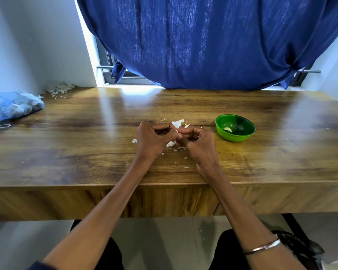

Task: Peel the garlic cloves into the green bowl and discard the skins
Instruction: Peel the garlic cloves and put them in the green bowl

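Note:
My left hand (154, 137) and my right hand (196, 140) meet over the middle of the wooden table (86, 133), fingers curled, pinching a garlic clove (177, 131) between their fingertips; the clove is almost wholly hidden. White garlic skins (177, 123) lie just beyond my fingers, and smaller skin flakes (171, 144) are scattered below and between my hands. To the right of my right hand stands the green bowl (242, 136), with one peeled clove (228, 129) inside it.
A blue mesh bag (14, 106) of garlic lies at the table's far left. A heap of dry skins (61, 88) sits in the back left corner. A blue curtain (213, 41) hangs behind the table. The table's front edge runs under my forearms.

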